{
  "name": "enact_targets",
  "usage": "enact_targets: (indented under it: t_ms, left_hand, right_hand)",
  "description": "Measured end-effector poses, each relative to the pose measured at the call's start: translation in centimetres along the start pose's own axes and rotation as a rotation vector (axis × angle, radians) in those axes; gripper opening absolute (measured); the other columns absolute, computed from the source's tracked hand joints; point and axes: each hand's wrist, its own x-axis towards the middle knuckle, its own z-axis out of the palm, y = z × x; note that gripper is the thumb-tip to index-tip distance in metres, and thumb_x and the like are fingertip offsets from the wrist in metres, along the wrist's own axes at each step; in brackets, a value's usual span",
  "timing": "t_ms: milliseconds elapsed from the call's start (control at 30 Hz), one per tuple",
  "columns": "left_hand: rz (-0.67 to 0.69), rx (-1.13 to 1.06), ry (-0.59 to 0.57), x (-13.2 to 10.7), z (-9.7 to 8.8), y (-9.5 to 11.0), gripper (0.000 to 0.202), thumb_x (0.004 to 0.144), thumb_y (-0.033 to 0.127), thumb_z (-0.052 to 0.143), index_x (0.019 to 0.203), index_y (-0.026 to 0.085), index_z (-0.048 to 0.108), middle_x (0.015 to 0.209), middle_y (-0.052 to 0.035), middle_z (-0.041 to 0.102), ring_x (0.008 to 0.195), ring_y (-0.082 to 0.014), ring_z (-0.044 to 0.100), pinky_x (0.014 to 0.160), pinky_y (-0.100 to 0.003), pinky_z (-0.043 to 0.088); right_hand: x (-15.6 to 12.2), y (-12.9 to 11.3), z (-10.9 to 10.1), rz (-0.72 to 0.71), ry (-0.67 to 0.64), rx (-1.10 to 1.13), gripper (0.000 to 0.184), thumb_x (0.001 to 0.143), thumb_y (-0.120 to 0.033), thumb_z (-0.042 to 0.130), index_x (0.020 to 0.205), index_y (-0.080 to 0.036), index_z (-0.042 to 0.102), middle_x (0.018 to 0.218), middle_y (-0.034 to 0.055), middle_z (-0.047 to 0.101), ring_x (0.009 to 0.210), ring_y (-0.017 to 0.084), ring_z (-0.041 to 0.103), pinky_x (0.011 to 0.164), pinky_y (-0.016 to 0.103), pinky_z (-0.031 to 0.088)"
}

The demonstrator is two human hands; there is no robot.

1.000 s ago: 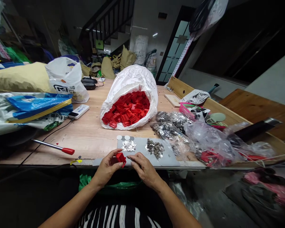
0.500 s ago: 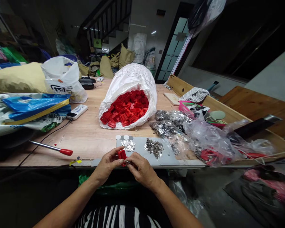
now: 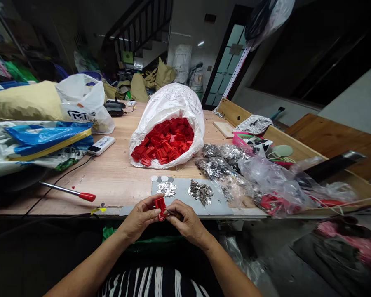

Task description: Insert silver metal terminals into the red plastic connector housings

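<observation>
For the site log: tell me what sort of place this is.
Likely a home workshop for piecework: an open sack of red plastic parts on the wooden table, piles of metal bits, a staircase behind.

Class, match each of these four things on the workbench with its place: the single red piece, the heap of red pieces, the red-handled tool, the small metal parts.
Things:
1. single red piece
2. heap of red pieces
3. red-handled tool
4. small metal parts

Places:
A. on the grey sheet
B. in the left hand
C. inside the white sack
D. flat on the bare table, left of the grey sheet

Pairs: 1-B; 2-C; 3-D; 4-A
</observation>
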Motion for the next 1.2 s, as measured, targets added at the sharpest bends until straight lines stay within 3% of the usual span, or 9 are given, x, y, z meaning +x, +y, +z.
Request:
enact_targets:
  t_ms: [267,467,667,1067,1200]
  left_hand:
    - [0.028,0.029,0.022,0.25,-0.35,-0.27,0.047,0.069,0.018,0.076,0.114,0.022,0.065,0.099,-0.0058,0.068,0.092,-0.019,0.062,0.082,-0.031,0.049]
    - [0.034,0.051,0.022,0.36,-0.14,-0.28,0.047,0.07,0.018,0.075,0.115,0.021,0.064,0.099,-0.0055,0.068,0.09,-0.0174,0.062,0.079,-0.029,0.05]
    - [0.037,0.052,0.004,0.69,-0.25,-0.33,0.048,0.069,0.016,0.076,0.116,0.021,0.063,0.099,-0.006,0.069,0.087,-0.0175,0.063,0.078,-0.029,0.05]
    - [0.008,0.026,-0.011,0.48,-0.11,-0.21,0.047,0.07,0.017,0.075,0.116,0.022,0.062,0.102,-0.006,0.068,0.093,-0.0196,0.063,0.085,-0.033,0.048]
    - [0.068,0.137,-0.005,0.83,-0.61,-0.54,0.051,0.067,0.016,0.077,0.115,0.022,0.06,0.1,-0.0045,0.067,0.094,-0.0182,0.061,0.084,-0.031,0.047]
  right_hand:
    - [-0.16,-0.17,-0.43,0.045,0.029,-0.073,0.008,0.087,-0.017,0.058,0.093,-0.021,0.06,0.081,-0.0017,0.053,0.063,0.01,0.045,0.06,0.022,0.036]
    - [-0.49,-0.07,-0.14,-0.069,-0.013,-0.171,0.024,0.088,-0.013,0.054,0.109,-0.024,0.06,0.094,0.0029,0.057,0.085,0.015,0.055,0.077,0.026,0.043]
    - [-0.38,-0.1,0.11,-0.106,0.017,-0.167,0.018,0.089,-0.011,0.051,0.1,-0.021,0.062,0.091,0.0033,0.058,0.085,0.015,0.055,0.077,0.026,0.044]
    - [-0.36,0.45,0.03,0.017,0.074,-0.032,0.012,0.087,-0.02,0.06,0.099,-0.022,0.06,0.085,0.0001,0.056,0.071,0.013,0.052,0.065,0.024,0.042]
    - [-0.44,0.41,-0.37,0.018,0.093,-0.072,0.02,0.091,-0.023,0.053,0.11,-0.023,0.058,0.096,0.0028,0.057,0.081,0.014,0.054,0.075,0.026,0.045]
